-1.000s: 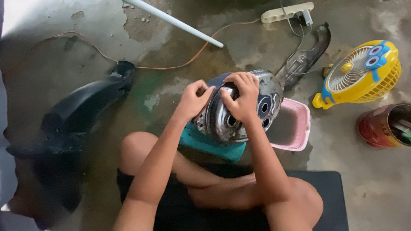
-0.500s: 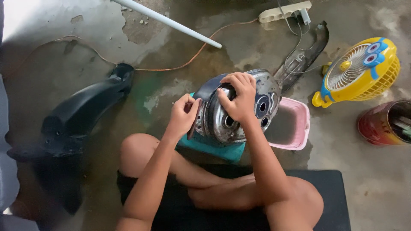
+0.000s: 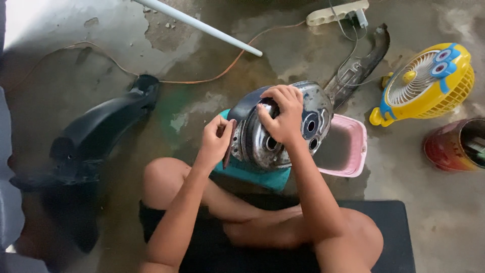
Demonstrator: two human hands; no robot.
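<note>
So I'm sitting cross-legged on the concrete floor (image 3: 444, 212) with a shiny metal wheel hub (image 3: 275, 129) propped up in front of me on a teal stool (image 3: 252, 174). My right hand (image 3: 285, 116) is draped over the top of the hub, fingers (image 3: 268, 98) curled and clamped on its upper rim to steady it. My left hand (image 3: 216, 141) sits just beside the hub's left edge, fingers pinched together on a small dark strip (image 3: 227, 146), which looks like a bit of sandpaper, but honestly I can't tell for sure. The strip stands on edge, right up against the rim.

Just beside the hub on the right is a pink plastic tub (image 3: 348, 151), touching the stool as far as I can see. Behind the hub lies a long dark curved panel (image 3: 361, 60), with a white power strip (image 3: 336, 12) near its far end. A yellow toy-looking fan (image 3: 427, 83) lies on its back over to the right, and a red tin can (image 3: 454, 144) sits on its side near it. Well off to my left there's a black plastic fender (image 3: 96, 126), an orange cord (image 3: 222, 73) snaking over the floor, and a white pipe (image 3: 202, 25) lying at the back. I'm on a black mat (image 3: 384, 227).
</note>
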